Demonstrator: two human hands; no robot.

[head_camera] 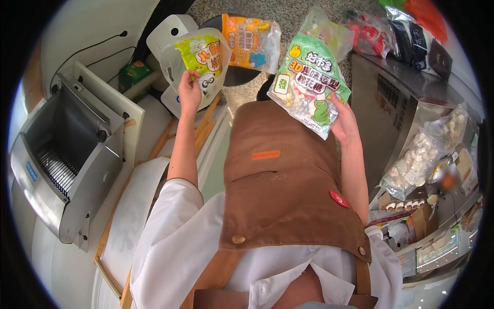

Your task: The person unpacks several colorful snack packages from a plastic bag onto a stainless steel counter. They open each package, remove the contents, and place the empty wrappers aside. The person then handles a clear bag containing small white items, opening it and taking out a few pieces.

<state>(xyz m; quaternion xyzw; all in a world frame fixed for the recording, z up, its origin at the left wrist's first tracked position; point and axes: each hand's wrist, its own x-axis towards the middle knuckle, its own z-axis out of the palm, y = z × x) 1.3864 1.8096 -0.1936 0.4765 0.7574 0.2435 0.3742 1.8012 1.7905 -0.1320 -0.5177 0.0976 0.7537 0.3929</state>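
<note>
My left hand (190,92) is raised at the left, its thumb and fingers pinched on a yellow-green printed pouch (210,52) with a panda picture. Translucent, whitish plastic surrounds that pouch; whether it is a separate bag I cannot tell. My right hand (344,120) grips the lower right edge of a green printed plastic pouch (308,83) with a dinosaur picture, tilted in front of my apron (281,185). Pale pieces show through its clear lower part. Between the two, an orange printed pouch (251,42) lies on a round black surface (236,77).
A metal bread slicer (65,162) stands at the left beside wooden frames (204,127). At the right are a stainless-steel cabinet (380,104) and clear bags of pale pieces (415,168). More packets (370,34) lie at the upper right. A white plastic box (164,36) sits behind the left pouch.
</note>
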